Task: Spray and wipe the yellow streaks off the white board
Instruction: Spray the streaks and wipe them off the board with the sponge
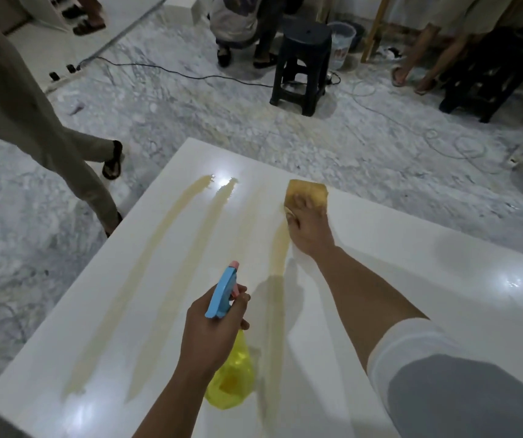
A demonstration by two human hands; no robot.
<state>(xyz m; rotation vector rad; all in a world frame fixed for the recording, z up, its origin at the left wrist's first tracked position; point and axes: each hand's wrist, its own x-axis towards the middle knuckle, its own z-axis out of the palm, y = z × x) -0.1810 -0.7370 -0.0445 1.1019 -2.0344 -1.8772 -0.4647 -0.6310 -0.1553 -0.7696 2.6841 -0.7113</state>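
Observation:
A glossy white board (412,248) lies flat below me, with several long yellow streaks (165,248) running from near to far on its left half. My right hand (309,227) presses a yellow-brown cloth (307,192) flat at the far end of the rightmost streak. My left hand (214,327) grips a spray bottle (228,368) with a yellow body and a blue trigger head, pink nozzle pointing away over the streaks. The bottle hangs just above the board.
A person's legs in beige trousers (32,115) step along the board's left edge. A black plastic stool (304,64) stands on the marble floor beyond the board, with cables (174,72) trailing around it. Other people stand at the back right and top middle.

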